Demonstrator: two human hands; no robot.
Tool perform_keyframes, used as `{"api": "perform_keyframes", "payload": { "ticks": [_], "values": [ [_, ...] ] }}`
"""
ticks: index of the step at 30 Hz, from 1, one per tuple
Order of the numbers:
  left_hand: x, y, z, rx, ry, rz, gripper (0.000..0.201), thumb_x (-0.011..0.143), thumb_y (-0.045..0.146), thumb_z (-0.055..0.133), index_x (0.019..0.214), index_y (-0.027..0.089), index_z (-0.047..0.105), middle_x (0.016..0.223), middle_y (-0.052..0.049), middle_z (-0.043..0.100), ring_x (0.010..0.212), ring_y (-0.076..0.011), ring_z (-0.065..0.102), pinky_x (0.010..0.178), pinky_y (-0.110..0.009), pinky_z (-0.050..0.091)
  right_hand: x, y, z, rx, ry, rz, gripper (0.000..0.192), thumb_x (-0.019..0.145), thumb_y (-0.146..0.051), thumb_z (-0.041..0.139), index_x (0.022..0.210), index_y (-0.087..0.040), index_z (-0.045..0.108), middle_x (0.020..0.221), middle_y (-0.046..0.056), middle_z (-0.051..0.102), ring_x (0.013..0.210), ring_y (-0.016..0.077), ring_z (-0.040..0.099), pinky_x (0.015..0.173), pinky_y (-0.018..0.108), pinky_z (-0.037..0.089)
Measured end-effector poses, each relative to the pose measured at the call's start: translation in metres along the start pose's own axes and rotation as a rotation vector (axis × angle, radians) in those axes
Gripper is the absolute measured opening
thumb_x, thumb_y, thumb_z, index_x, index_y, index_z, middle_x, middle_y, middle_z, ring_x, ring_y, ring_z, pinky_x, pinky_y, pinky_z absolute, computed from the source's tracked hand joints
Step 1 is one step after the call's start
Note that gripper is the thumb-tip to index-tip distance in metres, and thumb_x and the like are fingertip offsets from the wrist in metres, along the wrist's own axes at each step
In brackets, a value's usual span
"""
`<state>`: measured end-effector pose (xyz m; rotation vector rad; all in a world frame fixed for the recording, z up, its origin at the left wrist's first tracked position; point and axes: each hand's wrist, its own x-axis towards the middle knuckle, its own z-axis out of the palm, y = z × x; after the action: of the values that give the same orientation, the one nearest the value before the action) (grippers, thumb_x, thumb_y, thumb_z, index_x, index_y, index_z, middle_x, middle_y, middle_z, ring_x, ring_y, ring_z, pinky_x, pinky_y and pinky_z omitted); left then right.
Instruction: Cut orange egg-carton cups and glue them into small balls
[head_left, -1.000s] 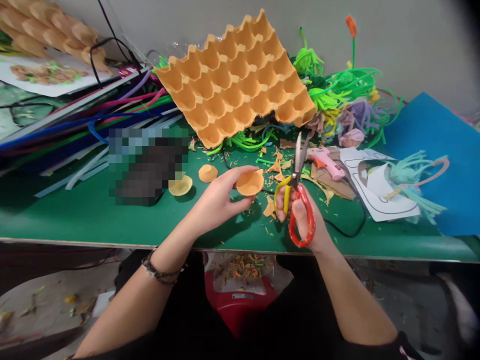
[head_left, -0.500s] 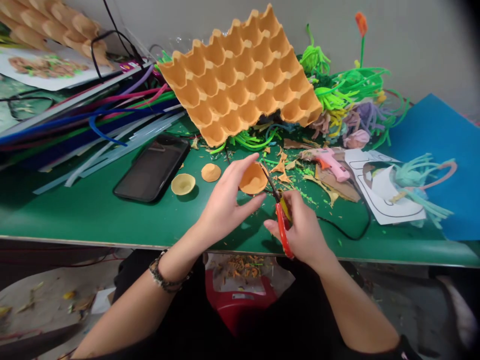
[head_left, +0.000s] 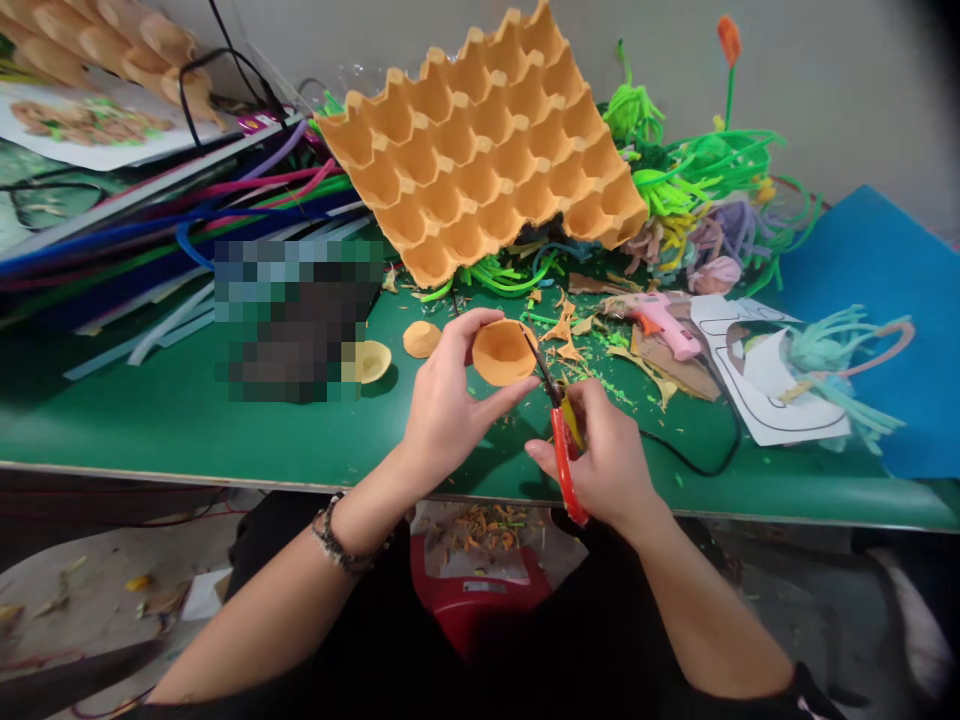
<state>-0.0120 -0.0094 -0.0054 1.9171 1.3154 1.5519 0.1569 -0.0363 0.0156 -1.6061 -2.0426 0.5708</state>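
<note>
Green desk (head_left: 150,430) fills the middle of the frame, an orange egg tray (head_left: 487,150) propped at upper centre. At centre, left hand (head_left: 450,400) pinches an orange cup (head_left: 501,352) between thumb and fingers (head_left: 480,318), just above the desk. Right hand (head_left: 607,460) grips red scissors (head_left: 559,420), blades touching the cup's right edge.

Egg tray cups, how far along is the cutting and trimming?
Done: two cut cups lie on the green table, a yellow cup and an orange cup, with orange scraps around. In hand: the left hand holds a third cup while the right hand works the scissors at its rim. Left: the egg tray still has most cells uncut.
</note>
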Motion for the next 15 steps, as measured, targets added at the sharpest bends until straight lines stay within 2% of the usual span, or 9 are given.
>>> {"api": "perform_keyframes", "payload": {
  "ticks": [5,11,15],
  "values": [
    [-0.0006,0.0027,0.0001,0.038,0.024,0.033,0.047,0.078,0.039,0.069,0.114,0.022,0.044,0.107,-0.004,0.06,0.095,-0.0168,0.063,0.082,-0.03,0.056,-0.0004,0.0011,-0.0005,-0.026,0.072,-0.058,0.051,0.067,-0.067,0.06,0.077,-0.023,0.036,0.058,-0.004,0.049,0.046,0.01,0.038,0.047,0.024,0.028],
    [-0.001,0.0051,0.0,0.06,0.008,0.035,0.045,0.079,0.04,0.068,0.112,0.022,0.044,0.107,-0.004,0.06,0.097,-0.0182,0.063,0.084,-0.033,0.056,-0.0007,-0.0001,-0.004,0.006,0.065,-0.066,0.049,0.074,-0.067,0.051,0.07,-0.023,0.031,0.052,-0.004,0.046,0.043,0.0084,0.03,0.045,0.024,0.025],
    [-0.0004,0.005,-0.0008,0.025,-0.003,0.034,0.045,0.079,0.04,0.067,0.113,0.022,0.043,0.111,-0.005,0.06,0.101,-0.0193,0.063,0.086,-0.035,0.057,0.0002,0.0004,-0.0064,-0.014,0.099,-0.076,0.048,0.077,-0.066,0.05,0.066,-0.023,0.032,0.047,-0.006,0.035,0.044,0.0083,0.024,0.043,0.024,0.022]
  ]
}}
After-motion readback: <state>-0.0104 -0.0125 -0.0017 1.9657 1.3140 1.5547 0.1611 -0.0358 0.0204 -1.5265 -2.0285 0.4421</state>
